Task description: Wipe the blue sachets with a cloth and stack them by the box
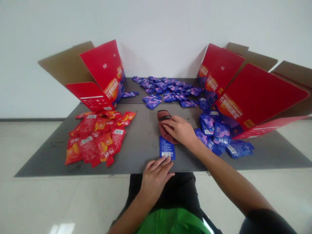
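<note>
One blue packet (pixel 167 149) lies flat near the front edge of the table, its barcode toward me. My left hand (pixel 157 172) rests its outstretched fingertips on the packet's near end. My right hand (pixel 181 130) is closed on a reddish-brown cloth (pixel 162 116) with a dark edge. That cloth is bunched over the packet's far end and hides it. How the fingers of my right hand sit inside the folds is partly hidden.
Red-orange packets (pixel 90 139) are heaped on the left, before an open red carton (pixel 102 74). Blue packets (pixel 216 130) lie on the right beside open red cartons (pixel 258 97). More purple-blue packets (pixel 168 86) spread along the back of the grey table (pixel 136 152), near the wall.
</note>
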A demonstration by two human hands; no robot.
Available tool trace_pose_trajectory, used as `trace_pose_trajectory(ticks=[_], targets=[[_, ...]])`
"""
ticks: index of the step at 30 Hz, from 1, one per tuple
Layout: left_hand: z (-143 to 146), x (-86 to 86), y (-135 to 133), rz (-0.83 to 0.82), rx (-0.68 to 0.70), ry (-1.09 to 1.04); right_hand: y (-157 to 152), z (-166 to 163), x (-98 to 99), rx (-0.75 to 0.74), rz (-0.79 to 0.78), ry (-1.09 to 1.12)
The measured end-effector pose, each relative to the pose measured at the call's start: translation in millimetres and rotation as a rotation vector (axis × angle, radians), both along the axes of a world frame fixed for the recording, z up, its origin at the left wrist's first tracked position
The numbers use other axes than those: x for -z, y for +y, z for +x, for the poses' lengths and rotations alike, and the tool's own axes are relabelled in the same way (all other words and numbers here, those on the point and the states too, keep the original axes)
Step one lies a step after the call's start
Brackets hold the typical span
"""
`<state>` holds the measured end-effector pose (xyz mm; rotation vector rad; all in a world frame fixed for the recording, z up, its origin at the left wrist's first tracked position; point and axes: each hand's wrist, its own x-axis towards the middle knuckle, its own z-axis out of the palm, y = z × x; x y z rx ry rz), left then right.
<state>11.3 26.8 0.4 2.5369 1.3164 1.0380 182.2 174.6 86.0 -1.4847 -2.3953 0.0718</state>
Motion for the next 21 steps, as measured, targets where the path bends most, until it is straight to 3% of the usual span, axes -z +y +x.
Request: trace_pose_trajectory(ticks=[3,6,8,10,13,15,18,21], targets=[[1,1.1,-1,-0.024,-0.018,-0.001,-47,-2,-5.4,-0.09,-0.03,0.036],[1,1.7,-2,-0.051,-0.036,-0.013,-74,-4,11.2,-0.167,-0.119,-0.003],[0,1.6,-1,-0.049,-0.019,-0.014,-61,-5,24.7,-0.139,-0.128,0.004],[0,1.1,-1,-0.034,-0.003,-0.014,-28,-6,30.4,-0.067,-0.108,-0.014],[0,0.7,1,-0.015,0.002,-0.018,14,-4,19.8,0.021,-0.066,-0.085],[0,1.1,1,-0.014,0.001,-0.02,15,-3,7.9,0.037,-0.022,-0.074],[1,2.4,0,-0.019,-0.002,-0.023,-25,-1,0.8,-0.009,-0.005,-0.013],[1,3.4,-1,-0.045,-0.02,-0.023,-68,-2,11.3,-0.094,-0.099,-0.028]])
